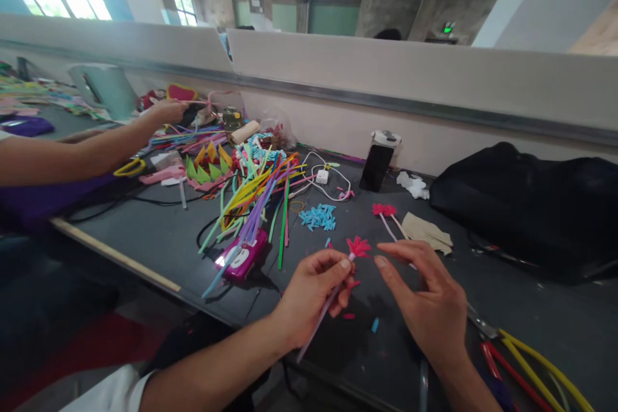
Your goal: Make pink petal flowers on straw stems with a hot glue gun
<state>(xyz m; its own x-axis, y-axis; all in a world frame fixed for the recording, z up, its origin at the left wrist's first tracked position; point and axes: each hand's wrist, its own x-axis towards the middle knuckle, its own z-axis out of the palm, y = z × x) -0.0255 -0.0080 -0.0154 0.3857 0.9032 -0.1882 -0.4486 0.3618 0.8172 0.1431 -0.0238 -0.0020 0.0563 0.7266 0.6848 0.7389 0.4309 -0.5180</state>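
1. L hand (316,286): grip closed, thumb + fingertips pinching a pink-headed flower w/ thin pale-lilac stem (358,247) just under its head; stem slants down past the palm, over the near part of the matte black worktop (159,238).
2. R hand (429,302): grip open, thumb + fingers apart, nothing seen in it; fingertips just beside the flower head, no contact visible.
3. Btwn/below hands: small light-blue piece (375,325) + tiny pinkish-red piece (349,316).
4. Beyond R hand: pair of pink flowers w/ pale stems (384,209), next to a crumpled beige cloth-like piece (427,232).
5. Beyond L hand: heap of short light-blue pieces (317,217).
6. Left of that: bundle of long multicoloured fuzzy stems (255,199), partly over a glossy magenta device w/ white panel (246,261).
7. Back: flat black phone (376,167) upright by a white-lidded bottle (386,136); big soft black bag (521,206) at R.
8. Nr R wrist: red- and yellow-handled tools, partly cut off by the frame.
9. Far L: co-worker's hand (168,112), at a thin pink item, too small to make out.
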